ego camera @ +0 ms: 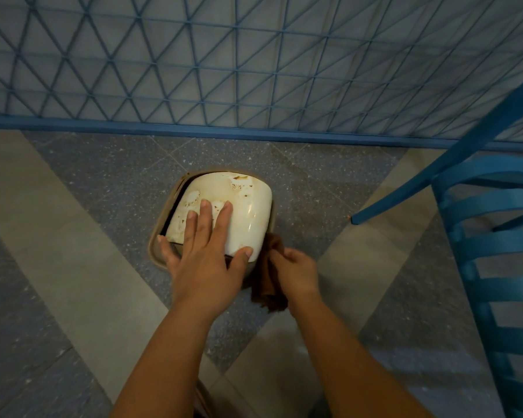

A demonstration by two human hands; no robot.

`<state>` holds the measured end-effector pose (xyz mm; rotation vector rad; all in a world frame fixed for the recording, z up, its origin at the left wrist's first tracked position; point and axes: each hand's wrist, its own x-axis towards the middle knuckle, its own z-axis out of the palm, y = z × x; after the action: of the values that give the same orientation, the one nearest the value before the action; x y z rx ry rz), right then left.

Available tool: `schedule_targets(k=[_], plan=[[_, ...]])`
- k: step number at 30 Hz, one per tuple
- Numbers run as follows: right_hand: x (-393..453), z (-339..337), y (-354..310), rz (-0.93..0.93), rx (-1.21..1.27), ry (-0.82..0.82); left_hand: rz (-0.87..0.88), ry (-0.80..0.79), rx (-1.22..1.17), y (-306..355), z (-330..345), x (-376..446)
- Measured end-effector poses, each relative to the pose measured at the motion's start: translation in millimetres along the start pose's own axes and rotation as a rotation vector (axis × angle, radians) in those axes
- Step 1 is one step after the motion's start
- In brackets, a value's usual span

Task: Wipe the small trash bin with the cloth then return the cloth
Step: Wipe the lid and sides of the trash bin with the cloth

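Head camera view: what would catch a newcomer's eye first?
The cream, stained small trash bin on the floor at centre, with the left hand spread flat on its lid. Beside its right side, the right hand grips a brown cloth. A blue chair stands right.

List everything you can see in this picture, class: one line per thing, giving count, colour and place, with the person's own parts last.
small trash bin: one, cream lid with brown stains, tan rim, on the floor at centre.
cloth: one, brown, at the bin's right side.
chair: one, blue, at right.
lattice screen: one, blue, behind the bin.
floor: grey speckled and beige tiles.
left hand: one, fingers spread flat on the lid.
right hand: one, fingers gripping the cloth.
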<state>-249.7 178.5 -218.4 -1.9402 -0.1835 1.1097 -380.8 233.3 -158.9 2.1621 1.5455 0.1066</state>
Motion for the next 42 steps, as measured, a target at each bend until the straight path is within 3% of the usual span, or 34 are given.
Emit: schedule_targets(k=[5,9,13,15,18,22,25,28,32,36,39,42], plan=[[-45.9,-8.4,0.9,-0.272,0.323,0.168,-0.034,-0.046,-0.210,3.7,-5.9,1.2],[-76.6,17.2,7.8,-0.695,0.021,0.099,-0.095,-0.041,-0.456,5.5,-9.2,1.5],[-52.5,32.0,-18.2,-0.799,-0.109,0.160,-0.085,-0.040,-0.501,7.8,-12.8,-2.3],[-29.5,31.8,-45.5,-0.758,-0.145,0.169,-0.107,-0.064,-0.528,9.7,-14.3,-3.1],[7.7,32.2,-66.9,-0.539,0.042,0.172,-0.137,-0.063,-0.563,9.8,-13.3,-2.7],[8.3,36.7,-33.7,-0.295,0.223,0.193,-0.156,-0.055,-0.556,13.3,-14.6,-3.9],[-27.6,36.9,-1.8,-0.332,0.176,0.283,-0.130,-0.044,-0.517,10.0,-10.9,-3.5],[-55.3,35.2,4.7,-0.541,0.069,0.269,-0.102,-0.031,-0.490,6.3,-7.2,-1.4],[-33.5,32.9,-34.3,-0.820,-0.176,0.221,-0.075,-0.005,-0.420,5.2,-5.3,-1.5],[4.4,32.1,-70.8,-0.637,-0.043,0.246,-0.086,-0.025,-0.410,5.4,-4.8,-0.2],[16.6,31.0,-54.7,-0.433,0.041,0.236,-0.061,-0.017,-0.264,6.1,-4.4,0.3],[9.3,28.2,-23.8,-0.324,-0.041,0.246,-0.034,-0.014,-0.179,3.4,-3.6,0.7]])
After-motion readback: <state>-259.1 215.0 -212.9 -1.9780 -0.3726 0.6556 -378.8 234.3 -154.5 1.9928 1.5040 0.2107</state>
